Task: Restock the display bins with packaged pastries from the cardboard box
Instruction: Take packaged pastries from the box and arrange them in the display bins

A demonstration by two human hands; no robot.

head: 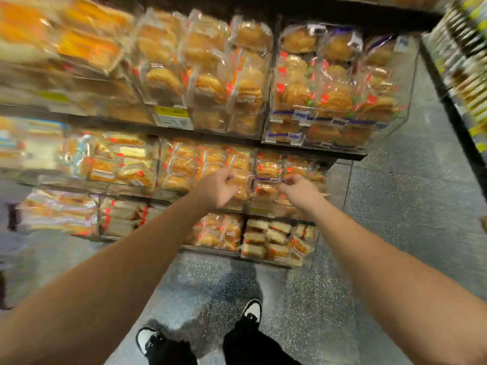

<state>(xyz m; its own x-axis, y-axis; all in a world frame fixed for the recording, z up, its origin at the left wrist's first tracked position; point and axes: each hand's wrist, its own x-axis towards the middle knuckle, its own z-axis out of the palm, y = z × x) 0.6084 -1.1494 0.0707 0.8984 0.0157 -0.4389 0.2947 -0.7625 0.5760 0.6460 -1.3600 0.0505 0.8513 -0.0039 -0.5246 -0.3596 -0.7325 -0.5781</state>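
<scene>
Shop aisle, speckled floor. Shelves w/ clear bins, full of pastries ahead of both hands. Left hand fingers curled, right hand curled too; can't tell if holding anything. Blurry.

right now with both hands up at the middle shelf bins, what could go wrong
1. The middle bin already looks heaped with packaged pastries; pushing more in may spill some onto the floor.
2. The left hand and right hand reach into the soft packs, so a hard press could crush them.
</scene>
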